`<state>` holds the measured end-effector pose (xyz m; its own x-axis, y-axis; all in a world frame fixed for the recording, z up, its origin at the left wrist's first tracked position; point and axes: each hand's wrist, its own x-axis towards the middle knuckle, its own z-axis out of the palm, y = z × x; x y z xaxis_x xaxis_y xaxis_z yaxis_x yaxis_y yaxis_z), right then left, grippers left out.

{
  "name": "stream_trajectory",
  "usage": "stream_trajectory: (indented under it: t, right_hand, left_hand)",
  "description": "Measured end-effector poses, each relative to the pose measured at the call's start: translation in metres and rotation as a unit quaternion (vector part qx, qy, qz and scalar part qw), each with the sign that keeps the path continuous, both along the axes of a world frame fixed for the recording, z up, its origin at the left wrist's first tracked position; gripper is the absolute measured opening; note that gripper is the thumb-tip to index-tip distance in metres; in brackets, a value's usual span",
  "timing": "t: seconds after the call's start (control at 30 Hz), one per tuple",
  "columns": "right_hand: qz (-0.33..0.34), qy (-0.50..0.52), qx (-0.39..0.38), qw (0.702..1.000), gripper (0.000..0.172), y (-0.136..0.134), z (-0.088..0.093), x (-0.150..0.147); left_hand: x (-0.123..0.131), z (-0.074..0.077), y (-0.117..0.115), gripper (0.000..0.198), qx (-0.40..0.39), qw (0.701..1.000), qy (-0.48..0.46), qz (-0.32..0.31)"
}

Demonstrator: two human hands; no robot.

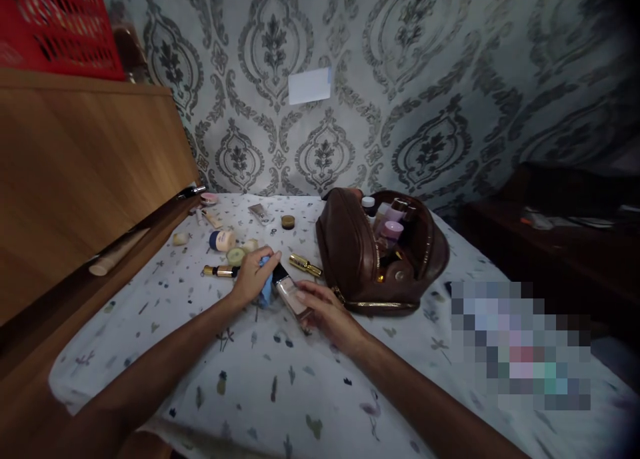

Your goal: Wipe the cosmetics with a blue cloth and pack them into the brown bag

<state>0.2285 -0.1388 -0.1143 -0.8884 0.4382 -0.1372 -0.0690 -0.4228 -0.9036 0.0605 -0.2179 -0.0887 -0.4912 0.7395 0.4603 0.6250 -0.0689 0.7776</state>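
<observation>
My right hand (327, 312) is closed around the lower part of a foundation bottle (293, 295) with beige contents and a black cap. A blue cloth (266, 284) is bunched in my left hand (253, 272), whose fingers are closed on it beside the bottle's cap. Just beyond the bottle lies a gold tube (305, 265). To the left of my left hand are a gold-and-black cosmetic tube (220, 271), a round green-lidded jar (236, 256) and a cream jar with a dark blue end (222, 240). An open brown makeup bag (350, 246) stands right of my hands, with several cosmetics inside.
A small brown-lidded pot (287, 222) and a flat tube (259, 212) lie toward the wall. The patterned white cloth (310, 406) covers the table. A wooden cabinet (90, 172) borders the left side, with a red basket (60, 29) on top. At right is a blurred-out patch.
</observation>
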Motion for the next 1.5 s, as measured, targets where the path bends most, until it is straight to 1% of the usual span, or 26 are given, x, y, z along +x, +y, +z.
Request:
stream_trajectory:
  t: [0.1, 0.17, 0.33, 0.5, 0.57, 0.73, 0.83, 0.9, 0.97, 1.0, 1.07, 1.13, 1.17, 1.23, 1.33, 1.5]
  right_hand:
    - [-0.023, -0.006, -0.016, 1.0, 0.039, -0.002, 0.0, 0.0]
    - [-0.024, -0.002, -0.022, 0.999, 0.035, -0.004, 0.001, 0.001]
    - [0.055, 0.021, -0.056, 0.997, 0.037, -0.012, 0.004, 0.003]
    - [0.09, 0.033, -0.094, 0.991, 0.041, -0.014, 0.005, 0.003]
    - [0.082, 0.026, -0.109, 0.99, 0.042, -0.012, 0.004, 0.002]
    - [0.023, 0.02, -0.125, 0.992, 0.038, -0.005, 0.002, 0.001]
    - [0.004, 0.028, -0.121, 0.992, 0.04, -0.004, 0.001, 0.001]
    - [-0.011, 0.032, -0.109, 0.993, 0.042, -0.005, 0.0, 0.0]
    - [-0.027, 0.034, -0.085, 0.995, 0.043, -0.007, -0.002, 0.0]
    - [-0.034, 0.037, -0.068, 0.996, 0.043, -0.008, -0.003, 0.0]
    - [-0.045, 0.044, -0.026, 0.998, 0.043, -0.01, -0.005, -0.001]
    - [-0.055, 0.044, 0.016, 0.997, 0.041, -0.011, -0.007, -0.001]
    - [-0.061, 0.041, 0.035, 0.997, 0.04, -0.011, -0.008, -0.001]
    - [-0.073, 0.033, 0.074, 0.994, 0.038, -0.012, -0.009, -0.001]
    - [-0.08, 0.023, 0.125, 0.989, 0.038, -0.012, -0.009, -0.001]
    - [-0.066, 0.008, 0.167, 0.984, 0.038, -0.015, -0.008, 0.0]
  left_hand:
    - [0.002, -0.002, 0.001, 0.042, -0.001, 0.999, -0.036, -0.007]
    - [0.004, -0.002, 0.001, 0.042, 0.0, 0.999, -0.045, -0.013]
    - [0.006, 0.0, 0.0, 0.046, -0.005, 0.998, -0.054, -0.011]
    - [0.001, 0.001, 0.0, 0.048, -0.011, 0.996, -0.082, -0.024]
    - [0.001, 0.002, 0.0, 0.048, 0.0, 0.995, -0.097, -0.024]
    - [0.0, 0.003, 0.0, 0.045, 0.017, 0.99, -0.137, -0.042]
    - [-0.003, 0.002, 0.0, 0.041, 0.046, 0.986, -0.157, -0.023]
    - [-0.004, 0.004, -0.002, 0.039, 0.069, 0.988, -0.135, -0.011]
    - [-0.002, 0.006, -0.005, 0.041, 0.081, 0.994, -0.074, -0.014]
    - [0.001, 0.008, -0.006, 0.042, 0.075, 0.996, -0.036, -0.025]
    - [0.007, 0.011, -0.009, 0.043, 0.043, 0.995, 0.051, -0.073]
    - [0.013, 0.012, -0.01, 0.04, -0.002, 0.982, 0.132, -0.131]
    - [0.014, 0.012, -0.01, 0.039, -0.018, 0.976, 0.159, -0.149]
    - [0.014, 0.01, -0.008, 0.039, -0.041, 0.973, 0.169, -0.153]
    - [0.011, 0.008, -0.006, 0.037, -0.058, 0.983, 0.13, -0.117]
    - [0.01, 0.012, -0.007, 0.029, -0.055, 0.991, 0.097, -0.075]
